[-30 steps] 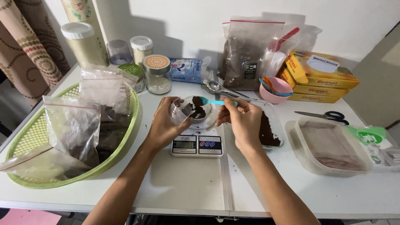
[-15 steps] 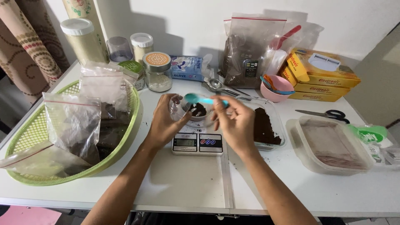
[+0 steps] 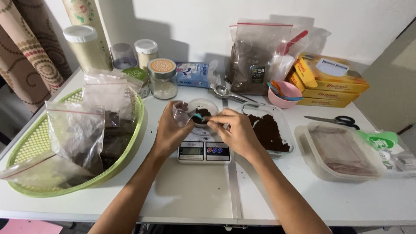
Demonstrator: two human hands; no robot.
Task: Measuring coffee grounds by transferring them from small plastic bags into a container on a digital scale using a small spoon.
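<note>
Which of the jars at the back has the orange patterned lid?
The short glass jar with white powder, standing nearest the left hand. The tall canister and small jar behind both have plain white lids.

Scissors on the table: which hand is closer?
Right. The right hand is over the digital scale, holding a small teal spoon, with the scissors off to its right. The left hand is farther still, at the scale's left side, holding a small clear bag.

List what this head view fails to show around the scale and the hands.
- Scale platform: head view, covered by both hands and the small dish.
- Teal spoon: handle hidden in the right hand.
- Scale display: too small to read.
- Clear bag in the left hand: contents indiscernible.
</note>
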